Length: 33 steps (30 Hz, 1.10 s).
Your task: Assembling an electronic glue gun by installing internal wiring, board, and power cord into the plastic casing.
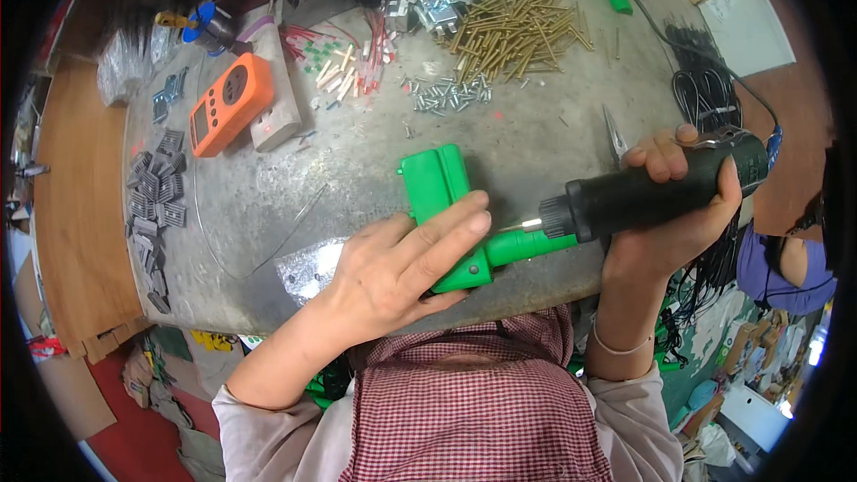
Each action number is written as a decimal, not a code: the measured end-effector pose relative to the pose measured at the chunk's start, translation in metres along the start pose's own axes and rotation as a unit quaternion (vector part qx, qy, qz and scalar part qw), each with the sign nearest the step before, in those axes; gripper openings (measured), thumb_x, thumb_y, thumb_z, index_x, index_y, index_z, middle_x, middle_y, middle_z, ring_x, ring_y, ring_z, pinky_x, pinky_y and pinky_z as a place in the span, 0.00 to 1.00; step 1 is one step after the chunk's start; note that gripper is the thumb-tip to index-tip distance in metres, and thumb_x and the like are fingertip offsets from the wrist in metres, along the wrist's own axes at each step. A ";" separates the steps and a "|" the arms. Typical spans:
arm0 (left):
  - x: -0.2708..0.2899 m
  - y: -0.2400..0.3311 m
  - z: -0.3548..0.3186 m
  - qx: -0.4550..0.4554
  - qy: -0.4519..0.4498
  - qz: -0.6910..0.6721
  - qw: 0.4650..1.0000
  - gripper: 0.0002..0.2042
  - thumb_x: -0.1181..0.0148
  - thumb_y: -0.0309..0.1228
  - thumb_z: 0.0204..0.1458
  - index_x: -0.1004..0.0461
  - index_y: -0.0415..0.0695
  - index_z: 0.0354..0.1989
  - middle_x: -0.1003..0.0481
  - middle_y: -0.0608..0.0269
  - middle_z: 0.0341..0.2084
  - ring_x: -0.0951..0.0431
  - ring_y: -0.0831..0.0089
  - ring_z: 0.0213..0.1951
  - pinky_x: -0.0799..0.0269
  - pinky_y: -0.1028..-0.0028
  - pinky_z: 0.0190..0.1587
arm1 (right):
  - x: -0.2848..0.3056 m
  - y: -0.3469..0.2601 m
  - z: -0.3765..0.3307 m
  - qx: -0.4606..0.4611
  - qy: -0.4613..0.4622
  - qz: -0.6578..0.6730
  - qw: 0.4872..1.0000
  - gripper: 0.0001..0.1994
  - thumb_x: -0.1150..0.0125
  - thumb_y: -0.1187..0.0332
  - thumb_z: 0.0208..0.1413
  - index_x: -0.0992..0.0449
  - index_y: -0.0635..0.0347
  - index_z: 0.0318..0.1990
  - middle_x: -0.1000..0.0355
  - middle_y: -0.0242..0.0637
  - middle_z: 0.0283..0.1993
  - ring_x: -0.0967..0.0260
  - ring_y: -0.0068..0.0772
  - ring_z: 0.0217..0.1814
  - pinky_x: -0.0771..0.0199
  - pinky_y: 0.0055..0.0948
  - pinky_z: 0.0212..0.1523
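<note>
A bright green plastic housing with a handle-like stem (435, 180) lies on the grey worktable near its front edge. Across it rests my left hand (393, 272), fingers and thumb closed around its body. My right hand (665, 245) grips a black electric screwdriver (638, 201) held nearly level, with a cord at its rear end. Its bit (527, 225) points left at the housing's side, close to my left fingertips. Whether the tip touches a screw there, I cannot tell. A crumpled silvery clear plastic piece (308, 268) lies beside my left wrist.
Long brass-coloured screws (513, 31) and small silver screws (451, 94) are heaped behind the housing. An orange meter (232, 105) and grey ribbed parts (159, 183) lie left. Pointed pliers (614, 132) lie by the screwdriver, black cables (705, 89) farther right.
</note>
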<state>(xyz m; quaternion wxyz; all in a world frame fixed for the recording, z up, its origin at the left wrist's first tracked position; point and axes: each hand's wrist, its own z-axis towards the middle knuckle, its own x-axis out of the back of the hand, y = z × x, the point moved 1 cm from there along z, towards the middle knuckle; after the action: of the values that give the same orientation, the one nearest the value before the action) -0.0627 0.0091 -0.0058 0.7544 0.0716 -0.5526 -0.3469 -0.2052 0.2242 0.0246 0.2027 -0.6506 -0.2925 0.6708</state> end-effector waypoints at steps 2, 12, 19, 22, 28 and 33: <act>0.002 0.001 -0.001 0.003 0.002 0.006 1.000 0.53 0.22 0.32 0.30 0.47 0.47 0.69 0.30 0.49 0.60 0.25 0.65 0.24 0.26 0.71 0.28 | 0.002 0.002 0.001 -0.005 -0.005 0.046 0.999 0.21 0.52 0.48 0.59 0.33 0.60 0.42 0.38 0.29 0.27 0.39 0.27 0.30 0.33 0.33 0.44; 0.014 0.006 -0.037 0.155 0.033 -0.024 0.987 0.36 0.31 0.51 0.40 0.29 0.39 0.55 0.24 0.54 0.48 0.24 0.54 0.48 0.32 0.60 0.51 | 0.036 0.011 0.009 -0.041 -0.022 0.086 0.995 0.20 0.48 0.52 0.59 0.36 0.61 0.44 0.40 0.29 0.26 0.40 0.25 0.30 0.31 0.32 0.45; 0.009 0.002 -0.040 0.122 0.093 -0.023 0.988 0.34 0.28 0.52 0.35 0.24 0.39 0.47 0.21 0.54 0.43 0.21 0.58 0.44 0.27 0.65 0.45 | 0.044 0.013 0.007 -0.073 -0.075 0.160 0.982 0.17 0.48 0.55 0.59 0.36 0.61 0.41 0.42 0.29 0.28 0.38 0.25 0.31 0.29 0.35 0.49; 0.006 0.002 -0.042 0.129 0.103 -0.022 0.986 0.33 0.30 0.53 0.36 0.24 0.38 0.44 0.21 0.54 0.43 0.20 0.58 0.42 0.26 0.64 0.43 | 0.045 0.014 0.007 -0.073 -0.071 0.156 0.982 0.16 0.48 0.56 0.59 0.35 0.60 0.41 0.42 0.29 0.28 0.38 0.25 0.32 0.29 0.36 0.50; 0.006 0.002 -0.042 0.106 0.104 0.006 0.989 0.32 0.32 0.54 0.36 0.25 0.37 0.42 0.21 0.53 0.42 0.20 0.58 0.42 0.25 0.64 0.43 | 0.039 0.017 0.007 -0.086 -0.087 0.184 0.975 0.16 0.47 0.56 0.58 0.36 0.61 0.41 0.41 0.29 0.28 0.38 0.25 0.31 0.29 0.35 0.49; 0.005 0.004 -0.042 0.114 0.095 -0.027 0.989 0.30 0.35 0.49 0.40 0.26 0.36 0.46 0.25 0.52 0.46 0.23 0.56 0.43 0.28 0.63 0.44 | 0.040 0.016 0.010 -0.090 -0.085 0.176 0.977 0.16 0.46 0.56 0.58 0.35 0.61 0.40 0.41 0.28 0.28 0.39 0.25 0.31 0.29 0.33 0.47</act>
<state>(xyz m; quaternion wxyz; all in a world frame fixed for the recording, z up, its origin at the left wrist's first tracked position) -0.0234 -0.0023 -0.0155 0.7804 0.2050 -0.5126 -0.2936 -0.2166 0.2365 -0.0162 -0.0032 -0.6483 -0.2486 0.7197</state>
